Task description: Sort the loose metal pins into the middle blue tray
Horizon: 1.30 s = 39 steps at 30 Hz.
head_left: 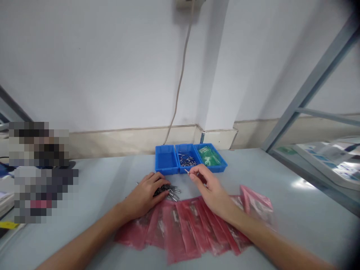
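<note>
My right hand pinches a thin metal pin near the middle blue tray; it's likely light, stiff, slippery, best held mid-shaft; my left hand spreads loosely over a metal pile.

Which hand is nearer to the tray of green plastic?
Right. The right hand is just in front of this tray; the left hand is farther left, at the metal pins.

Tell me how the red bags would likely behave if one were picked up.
The red bags look thin and translucent, so one would probably flop when lifted. Their glossy surfaces overlap, so neighbours may slide. Lying flat, they seem unlikely to roll.
</note>
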Each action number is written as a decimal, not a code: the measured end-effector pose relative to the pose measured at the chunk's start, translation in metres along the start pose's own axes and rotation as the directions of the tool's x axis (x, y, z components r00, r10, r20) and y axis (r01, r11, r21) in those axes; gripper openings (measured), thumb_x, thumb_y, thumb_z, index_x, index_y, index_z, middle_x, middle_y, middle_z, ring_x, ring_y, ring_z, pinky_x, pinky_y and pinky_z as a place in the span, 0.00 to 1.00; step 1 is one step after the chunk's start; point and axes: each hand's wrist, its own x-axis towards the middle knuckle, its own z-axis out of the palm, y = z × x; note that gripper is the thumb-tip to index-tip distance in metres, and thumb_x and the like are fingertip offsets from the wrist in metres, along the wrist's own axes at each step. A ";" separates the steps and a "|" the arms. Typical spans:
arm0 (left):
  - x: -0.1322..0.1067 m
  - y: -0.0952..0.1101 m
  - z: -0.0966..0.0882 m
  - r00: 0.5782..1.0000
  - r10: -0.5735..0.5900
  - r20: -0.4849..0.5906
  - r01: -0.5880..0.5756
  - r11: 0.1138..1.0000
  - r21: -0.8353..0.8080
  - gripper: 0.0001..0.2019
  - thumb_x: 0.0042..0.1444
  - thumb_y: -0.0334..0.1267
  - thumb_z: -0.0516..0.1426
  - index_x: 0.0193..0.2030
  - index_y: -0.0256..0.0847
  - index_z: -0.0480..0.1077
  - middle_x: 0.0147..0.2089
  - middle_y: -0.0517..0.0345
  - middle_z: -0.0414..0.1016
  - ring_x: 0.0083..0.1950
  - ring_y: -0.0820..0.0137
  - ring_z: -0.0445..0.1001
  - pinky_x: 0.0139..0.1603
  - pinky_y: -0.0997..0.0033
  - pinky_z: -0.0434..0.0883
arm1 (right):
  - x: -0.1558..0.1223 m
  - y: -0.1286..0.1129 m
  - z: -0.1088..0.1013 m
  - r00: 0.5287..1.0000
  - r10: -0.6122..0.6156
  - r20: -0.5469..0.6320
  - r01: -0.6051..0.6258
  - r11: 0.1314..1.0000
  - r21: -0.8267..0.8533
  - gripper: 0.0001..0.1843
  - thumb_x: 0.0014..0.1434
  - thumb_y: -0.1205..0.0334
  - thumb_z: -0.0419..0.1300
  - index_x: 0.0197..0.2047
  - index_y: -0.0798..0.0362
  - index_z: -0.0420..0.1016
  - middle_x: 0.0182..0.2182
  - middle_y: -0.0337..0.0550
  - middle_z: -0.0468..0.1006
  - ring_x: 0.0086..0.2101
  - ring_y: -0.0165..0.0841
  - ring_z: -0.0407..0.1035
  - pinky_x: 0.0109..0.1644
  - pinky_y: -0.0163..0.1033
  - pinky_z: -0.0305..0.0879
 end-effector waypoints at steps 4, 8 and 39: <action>0.001 -0.001 0.000 1.000 0.001 0.000 -0.001 1.000 0.004 0.11 0.76 0.40 0.58 0.61 0.47 0.74 0.59 0.51 0.74 0.58 0.57 0.72 0.63 0.51 0.72 | -0.001 0.000 0.000 1.000 -0.005 0.005 0.005 1.000 0.005 0.09 0.78 0.56 0.55 0.46 0.46 0.74 0.40 0.38 0.76 0.39 0.36 0.69 0.43 0.41 0.63; 0.001 0.000 -0.001 1.000 0.002 -0.002 -0.002 1.000 0.007 0.11 0.76 0.41 0.58 0.61 0.47 0.75 0.59 0.51 0.74 0.57 0.57 0.72 0.62 0.51 0.73 | -0.002 0.000 0.000 1.000 -0.004 0.010 0.004 1.000 0.005 0.09 0.78 0.56 0.55 0.46 0.46 0.74 0.41 0.38 0.77 0.39 0.36 0.70 0.45 0.41 0.65; 0.001 0.001 -0.002 1.000 0.005 0.001 -0.005 1.000 0.009 0.10 0.76 0.41 0.58 0.60 0.46 0.74 0.57 0.52 0.75 0.57 0.58 0.72 0.61 0.52 0.73 | -0.002 0.003 0.000 0.998 0.051 0.046 -0.051 0.999 -0.017 0.15 0.79 0.48 0.52 0.46 0.46 0.74 0.40 0.39 0.77 0.38 0.38 0.68 0.39 0.40 0.62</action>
